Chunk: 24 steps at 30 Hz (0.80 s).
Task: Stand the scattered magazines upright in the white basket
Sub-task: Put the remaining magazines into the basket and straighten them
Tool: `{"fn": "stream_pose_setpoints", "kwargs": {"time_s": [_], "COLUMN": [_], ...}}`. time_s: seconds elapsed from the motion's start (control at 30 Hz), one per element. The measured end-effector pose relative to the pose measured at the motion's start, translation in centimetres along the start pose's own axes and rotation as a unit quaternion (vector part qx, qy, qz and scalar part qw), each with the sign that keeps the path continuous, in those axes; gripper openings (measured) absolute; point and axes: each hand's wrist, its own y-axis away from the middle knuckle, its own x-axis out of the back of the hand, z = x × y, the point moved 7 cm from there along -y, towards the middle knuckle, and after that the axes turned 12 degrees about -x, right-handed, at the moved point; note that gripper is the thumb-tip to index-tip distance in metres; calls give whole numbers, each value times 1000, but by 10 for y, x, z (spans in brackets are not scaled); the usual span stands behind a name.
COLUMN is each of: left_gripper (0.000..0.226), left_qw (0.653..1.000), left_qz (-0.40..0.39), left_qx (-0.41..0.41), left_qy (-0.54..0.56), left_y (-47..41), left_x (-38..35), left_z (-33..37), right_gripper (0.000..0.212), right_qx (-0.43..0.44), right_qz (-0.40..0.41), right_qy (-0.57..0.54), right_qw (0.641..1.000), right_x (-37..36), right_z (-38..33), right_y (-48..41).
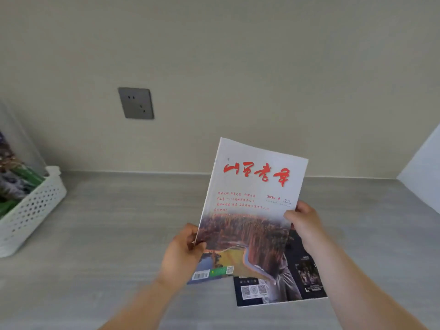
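Note:
A magazine (252, 201) with a white cover, red title characters and an autumn landscape photo is lifted off the grey tabletop, tilted toward the camera. My left hand (182, 252) pinches its lower left edge. My right hand (306, 225) grips its right edge. Under it, a dark magazine (307, 279) with QR codes lies flat on the table. The white perforated basket (35, 206) stands at the far left with several magazines (16, 177) upright inside it, partly cut off by the frame edge.
The grey wood-grain tabletop (114, 234) runs back to a beige wall with a grey power socket (136, 103). A white panel (423, 167) bounds the table on the right.

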Motion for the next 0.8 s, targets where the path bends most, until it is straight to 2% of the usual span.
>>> {"fn": "stream_pose_setpoints", "kwargs": {"time_s": [0.2,0.37,0.57,0.7,0.8], "left_gripper": [40,37,23,9,7], "left_qw": [985,969,928,911,898], "left_qz": [173,248,360,407,439], "left_qx": [-4,-16,-65,-48,-18], "left_qy": [-8,0,-75,-51,-28], "left_y": [-5,-2,2,6,10], "left_x": [137,239,369,435,469], "left_z": [-23,-36,-42,-61,-79], "right_gripper": [31,38,29,30,31], "right_qx": [68,104,152,191,214], "right_qz": [-87,-154,-235,-282,-306], "right_qy": [15,23,43,56,66], "right_qw": [994,982,959,939,925], "right_x": [-121,-230,-371,-457,-506], "right_z": [-52,-92,-147,-185,-206], "right_y": [34,62,98,123,139]}}
